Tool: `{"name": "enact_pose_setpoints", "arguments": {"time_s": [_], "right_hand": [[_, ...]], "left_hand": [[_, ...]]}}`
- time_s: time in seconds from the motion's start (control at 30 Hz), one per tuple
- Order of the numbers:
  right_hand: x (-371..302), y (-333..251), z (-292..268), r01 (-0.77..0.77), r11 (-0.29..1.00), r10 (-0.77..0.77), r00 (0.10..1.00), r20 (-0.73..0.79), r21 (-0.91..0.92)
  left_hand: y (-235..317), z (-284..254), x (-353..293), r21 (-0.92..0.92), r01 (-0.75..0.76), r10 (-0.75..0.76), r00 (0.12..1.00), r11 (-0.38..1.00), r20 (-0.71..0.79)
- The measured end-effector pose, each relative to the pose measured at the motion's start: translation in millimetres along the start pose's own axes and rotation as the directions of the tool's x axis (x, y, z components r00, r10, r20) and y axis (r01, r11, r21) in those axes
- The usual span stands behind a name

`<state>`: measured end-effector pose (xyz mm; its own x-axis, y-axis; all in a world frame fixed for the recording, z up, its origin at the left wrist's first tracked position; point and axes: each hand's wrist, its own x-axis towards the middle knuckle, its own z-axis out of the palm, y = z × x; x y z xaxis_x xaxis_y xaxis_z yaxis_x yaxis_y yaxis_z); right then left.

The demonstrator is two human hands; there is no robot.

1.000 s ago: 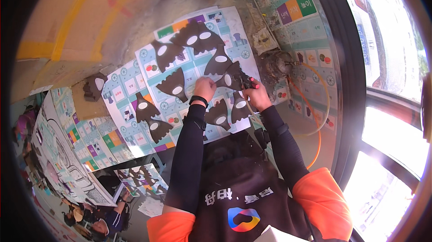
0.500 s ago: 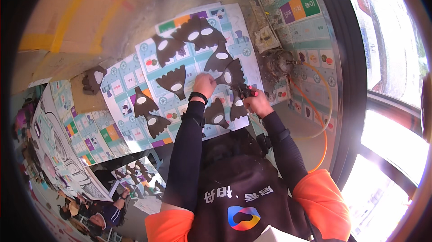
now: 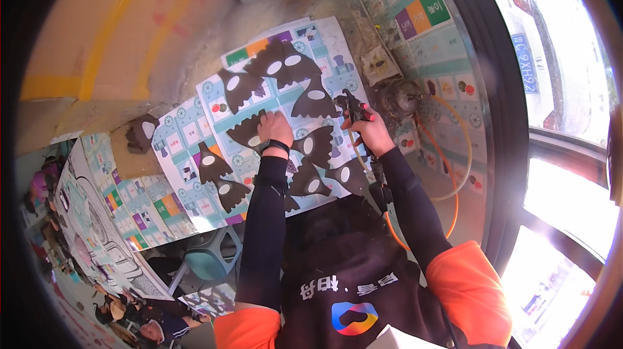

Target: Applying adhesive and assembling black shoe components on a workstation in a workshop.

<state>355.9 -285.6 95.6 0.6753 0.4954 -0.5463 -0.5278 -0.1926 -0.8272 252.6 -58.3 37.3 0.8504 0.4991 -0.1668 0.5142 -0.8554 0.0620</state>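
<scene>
Far left: white board with black line drawing (image 3: 107, 238); to its right, a person in a dark striped top (image 3: 170, 329), small and at the rim. Above them, one dark scalloped cut-out (image 3: 136, 138) on brown cardboard. Next, a pair of dark cut-outs (image 3: 213, 172), one above the other, each with a white oval; nearer the wearer, a teal stool (image 3: 211, 257).

Left hand (image 3: 276, 129), black band at wrist: over the right part of a dark fan-shaped piece (image 3: 241, 133), which lies on a printed sheet (image 3: 276, 98). Fingertips poorly seen; cannot tell whether they pinch the piece or only rest on it.

Upper middle: overlapping row of dark pieces (image 3: 280, 57) on the same sheet. Lower middle: group of three more (image 3: 319, 149), right of the left forearm.

Right hand (image 3: 373, 133): fingers wrapped around a black spray gun (image 3: 352, 109) with red fittings, just beside another dark piece (image 3: 313, 106). Further right: grimy round canister (image 3: 397, 97), orange hose (image 3: 459, 196), then dark window frame (image 3: 503, 122).
</scene>
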Motion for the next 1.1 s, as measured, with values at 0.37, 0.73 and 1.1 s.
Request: {"name": "enact_pose_setpoints", "arguments": {"time_s": [0.37,0.73,1.1], "right_hand": [[28.0,4.9,25.5,-0.001,0.992,-0.006,0.999,-0.05,-0.123],[38.0,1.5,28.0,0.004,0.964,-0.01,1.0,-0.021,-0.266],[27.5,-3.1,19.2,-0.03,0.977,0.017,0.998,-0.06,-0.213]], "left_hand": [[29.7,34.9,22.5,-0.335,0.172,-0.155,0.985,0.926,0.078],[18.2,40.1,22.5,-0.49,0.095,-0.097,0.995,0.867,0.02],[13.7,45.4,24.0,-0.509,0.075,-0.078,0.997,0.857,0.016]]}}
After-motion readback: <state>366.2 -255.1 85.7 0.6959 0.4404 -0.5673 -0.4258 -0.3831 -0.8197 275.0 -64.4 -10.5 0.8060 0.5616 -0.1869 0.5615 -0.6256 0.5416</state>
